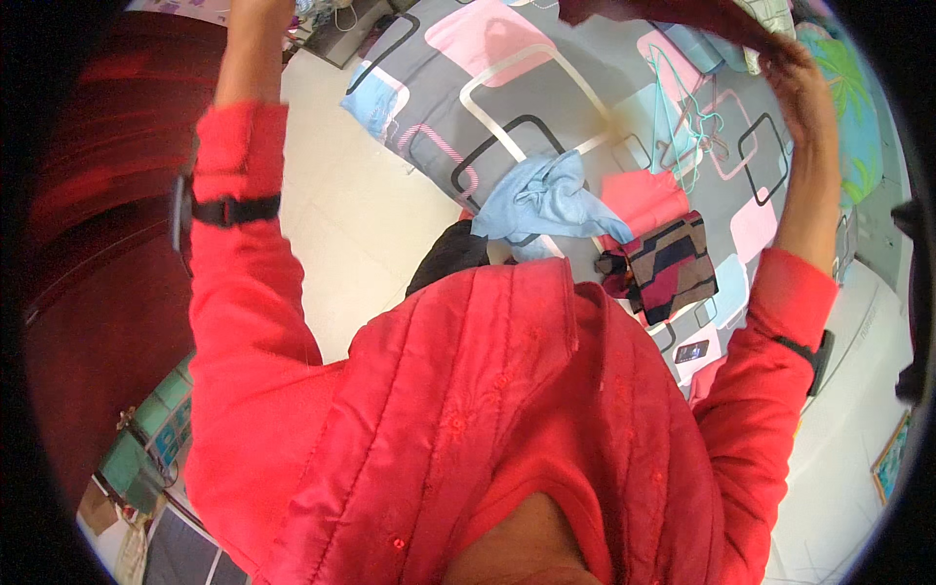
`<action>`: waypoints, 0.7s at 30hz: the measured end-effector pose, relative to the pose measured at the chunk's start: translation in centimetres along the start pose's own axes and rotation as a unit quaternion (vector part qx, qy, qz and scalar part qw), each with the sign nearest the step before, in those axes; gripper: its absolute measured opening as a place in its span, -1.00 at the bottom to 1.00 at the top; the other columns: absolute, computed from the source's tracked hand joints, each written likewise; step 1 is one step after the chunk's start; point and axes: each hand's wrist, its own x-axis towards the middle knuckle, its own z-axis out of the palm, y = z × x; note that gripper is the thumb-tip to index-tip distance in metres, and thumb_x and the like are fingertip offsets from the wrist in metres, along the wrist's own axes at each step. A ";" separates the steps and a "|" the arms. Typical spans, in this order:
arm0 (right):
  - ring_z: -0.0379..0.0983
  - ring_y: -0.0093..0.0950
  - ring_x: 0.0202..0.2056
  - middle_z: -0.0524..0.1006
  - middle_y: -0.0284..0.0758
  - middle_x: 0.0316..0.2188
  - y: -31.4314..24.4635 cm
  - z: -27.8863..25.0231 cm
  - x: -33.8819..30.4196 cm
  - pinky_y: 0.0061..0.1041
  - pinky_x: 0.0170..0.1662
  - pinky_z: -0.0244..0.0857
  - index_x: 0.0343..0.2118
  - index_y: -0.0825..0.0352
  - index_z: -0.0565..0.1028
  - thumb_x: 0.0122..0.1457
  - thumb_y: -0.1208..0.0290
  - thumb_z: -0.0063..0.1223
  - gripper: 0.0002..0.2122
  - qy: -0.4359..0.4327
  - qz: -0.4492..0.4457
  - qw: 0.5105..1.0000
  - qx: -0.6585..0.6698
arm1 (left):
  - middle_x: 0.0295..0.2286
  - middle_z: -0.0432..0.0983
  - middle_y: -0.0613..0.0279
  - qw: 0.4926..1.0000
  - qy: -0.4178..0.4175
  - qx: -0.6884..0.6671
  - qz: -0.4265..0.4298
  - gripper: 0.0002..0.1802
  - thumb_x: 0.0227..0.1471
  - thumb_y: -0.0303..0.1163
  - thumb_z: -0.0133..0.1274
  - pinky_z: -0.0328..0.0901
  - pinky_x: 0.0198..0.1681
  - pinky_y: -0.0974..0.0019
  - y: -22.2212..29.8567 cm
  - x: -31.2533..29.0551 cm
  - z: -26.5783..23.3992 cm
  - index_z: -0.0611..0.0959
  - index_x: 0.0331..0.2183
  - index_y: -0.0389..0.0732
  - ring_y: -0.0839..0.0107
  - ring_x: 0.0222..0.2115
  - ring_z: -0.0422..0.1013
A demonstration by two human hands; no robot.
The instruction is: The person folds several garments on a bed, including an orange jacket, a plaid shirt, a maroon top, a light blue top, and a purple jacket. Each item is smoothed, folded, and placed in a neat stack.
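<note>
The right grip (792, 93), at the upper right of the frame, has its fingers closed on the end of a dark maroon cloth (673, 14). That cloth runs leftward along the top of the frame, where the edge cuts it off. The left grip (261, 8) is mostly out of the frame at the upper left, so I cannot tell whether it is spread or pinching anything. Below the maroon cloth, green hangers (690, 146) lie on a bed (439, 97) with a grey patterned sheet. Nearer the centre, a crumpled light blue cloth (546, 200) lies beside a coral cloth (648, 203), with a folded patterned cloth (678, 268) just below and a phone (692, 351) lower still.
</note>
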 end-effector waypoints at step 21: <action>0.40 -0.52 -0.38 0.47 -0.32 -0.36 29.9 12.9 -8.9 -0.59 -0.35 0.34 -0.31 0.40 0.48 0.07 0.55 0.02 -0.88 -0.017 0.395 0.918 0.037 | -0.43 0.49 0.28 0.878 0.066 0.005 -0.475 -0.93 -0.08 -0.58 -0.02 0.36 -0.20 0.34 -23.4 -24.9 -3.2 0.50 -0.45 -0.22 0.46 -0.40 0.42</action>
